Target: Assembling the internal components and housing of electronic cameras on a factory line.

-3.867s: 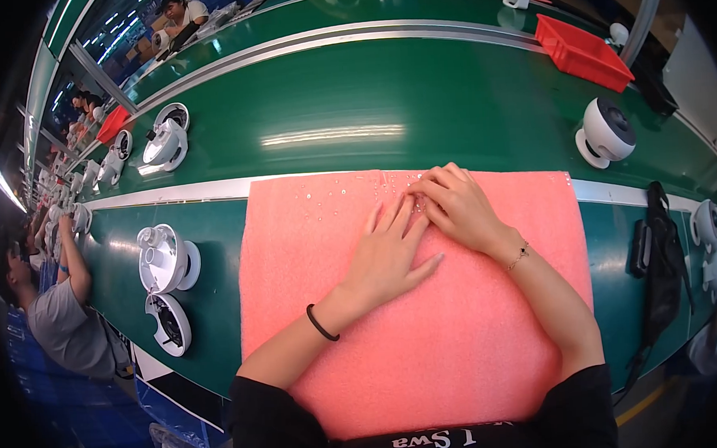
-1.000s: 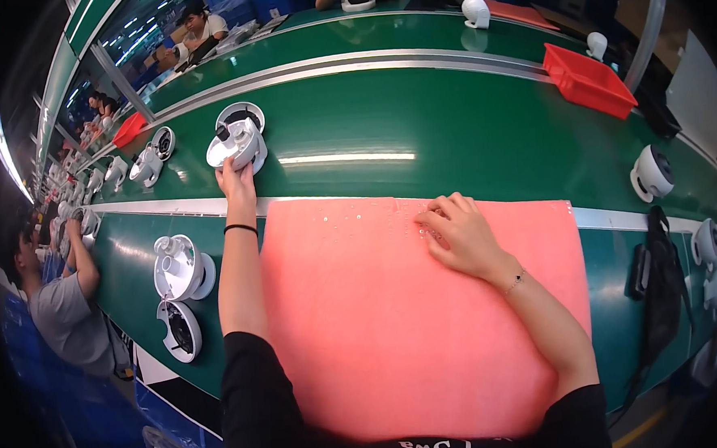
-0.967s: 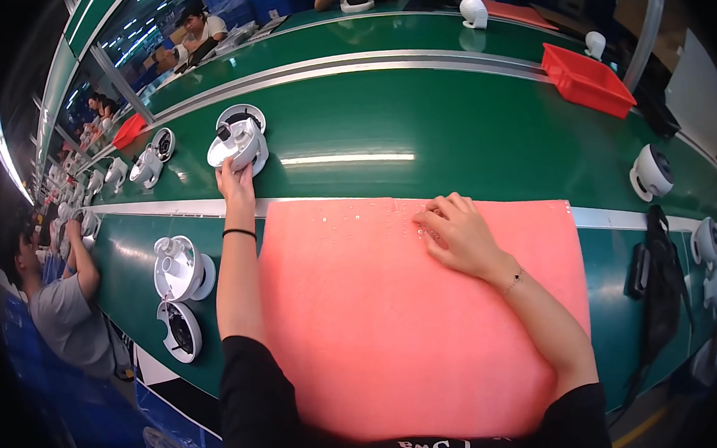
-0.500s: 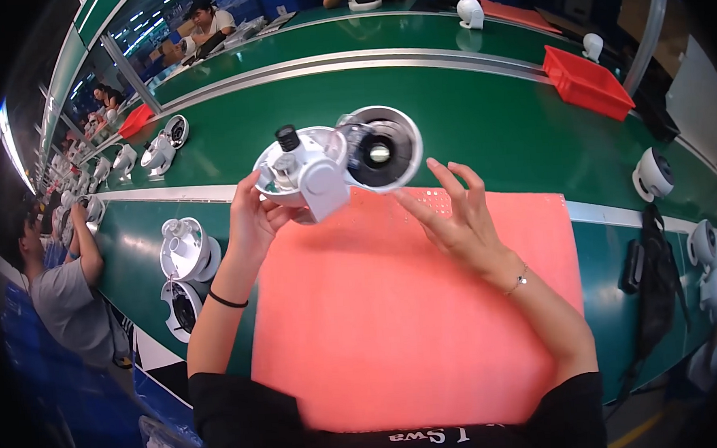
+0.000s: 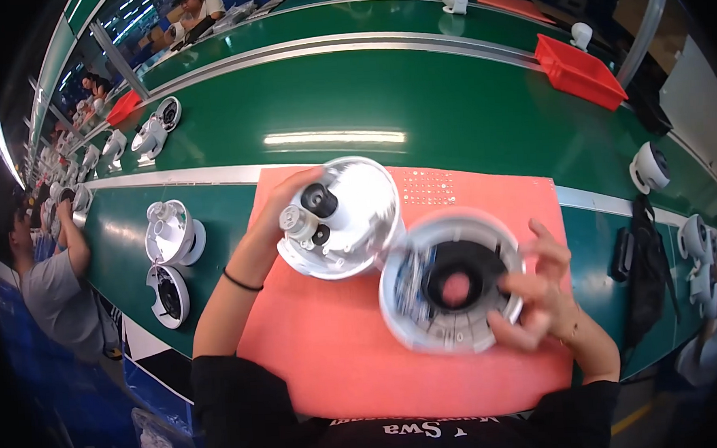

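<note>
My left hand (image 5: 286, 199) holds a white rounded camera housing (image 5: 365, 199) by its left side, its hollow inside facing up with a black lens barrel (image 5: 319, 200) and a whitish cylindrical part (image 5: 297, 221) showing. The fingertips of that hand are partly hidden behind the housing. Right beside it, over the pink mat (image 5: 324, 347), is a round white front cover (image 5: 454, 341) with a black ring around a central hole. My right hand (image 5: 536, 292) grips the cover's right rim with bent fingers; both are blurred by motion. The two shells touch or nearly touch.
Small screws (image 5: 428, 188) stand in rows at the mat's far edge. An opened camera (image 5: 170, 295) lies on the left of the green bench. Across the belt are a red bin (image 5: 577, 70) and a white camera (image 5: 650, 168). A black bag (image 5: 646, 274) lies right; a co-worker (image 5: 58, 288) sits left.
Both shells have come nearer to me, down over the mat. The housing has turned so its inside faces up. My right hand has gone from spread fingers beside the cover to gripping its rim.
</note>
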Demonstrator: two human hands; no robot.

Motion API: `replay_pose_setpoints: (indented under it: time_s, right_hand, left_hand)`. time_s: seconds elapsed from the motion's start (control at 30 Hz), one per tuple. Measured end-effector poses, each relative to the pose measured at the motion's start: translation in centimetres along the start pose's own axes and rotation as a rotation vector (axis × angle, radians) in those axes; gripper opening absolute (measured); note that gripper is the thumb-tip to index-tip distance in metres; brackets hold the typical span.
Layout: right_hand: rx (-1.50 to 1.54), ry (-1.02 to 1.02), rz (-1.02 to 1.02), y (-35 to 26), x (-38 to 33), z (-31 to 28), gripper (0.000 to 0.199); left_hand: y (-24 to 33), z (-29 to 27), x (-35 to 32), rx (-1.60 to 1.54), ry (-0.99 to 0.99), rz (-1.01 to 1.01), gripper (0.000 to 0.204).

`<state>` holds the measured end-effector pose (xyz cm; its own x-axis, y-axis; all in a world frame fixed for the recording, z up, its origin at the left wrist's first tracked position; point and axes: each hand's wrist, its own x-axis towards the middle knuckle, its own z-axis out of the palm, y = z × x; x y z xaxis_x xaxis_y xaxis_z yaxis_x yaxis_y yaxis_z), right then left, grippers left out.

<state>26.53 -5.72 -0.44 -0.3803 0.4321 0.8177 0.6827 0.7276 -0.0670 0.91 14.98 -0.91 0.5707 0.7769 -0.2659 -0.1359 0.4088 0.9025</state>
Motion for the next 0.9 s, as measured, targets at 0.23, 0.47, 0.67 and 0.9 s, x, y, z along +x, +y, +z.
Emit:
replay_pose_setpoints:
  time_s: [0.23, 0.47, 0.67, 0.9]
  right_hand:
    - [0.646, -0.341, 0.306, -4.2, 2.0, 0.1, 0.054]
    - [0.829, -0.330, 0.767, -3.6, 0.7, 1.9, 0.050]
    - [0.999, -0.425, 1.034, -3.3, 1.2, 1.8, 0.047]
    - [1.157, -0.375, 1.028, -3.6, 3.1, 2.4, 0.046]
  left_hand:
    - [-2.2, 8.9, 4.9, 0.869, -1.524, -0.244, 0.034]
    - [-3.5, 9.3, 0.3, 0.698, -0.898, 0.028, 0.031]
    - [-3.7, 3.3, -10.2, 0.895, -0.185, 0.600, 0.021]
    - [-9.0, 2.5, -16.3, 1.204, -0.320, 0.582, 0.038]
